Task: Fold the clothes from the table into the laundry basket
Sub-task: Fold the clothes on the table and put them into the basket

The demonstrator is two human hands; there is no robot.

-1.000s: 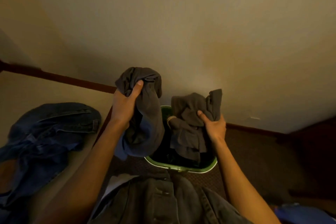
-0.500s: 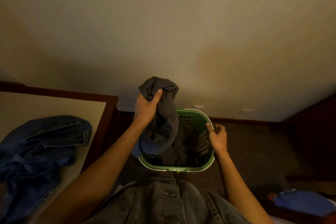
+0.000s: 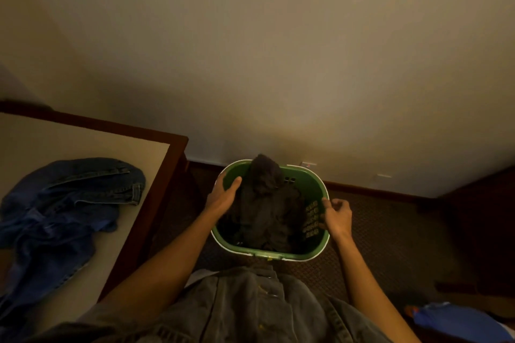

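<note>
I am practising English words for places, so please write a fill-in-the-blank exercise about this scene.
1. The grey clothes lie inside the green ____.
2. The jeans lie on the ____, left of the basket.
3. The left hand holds ____; its fingers are relaxed.
4. The basket stands on the ____, near the wall.

Missing words: basket; table; nothing; floor

Green laundry basket (image 3: pixel 312 184) sits on the carpet by the wall, dark grey clothes (image 3: pixel 264 214) piled loose inside, one bunch poking up over the far rim; crumpled blue denim jeans (image 3: pixel 64 203) lie unfolded on the table (image 3: pixel 133 147), left of the basket
</note>
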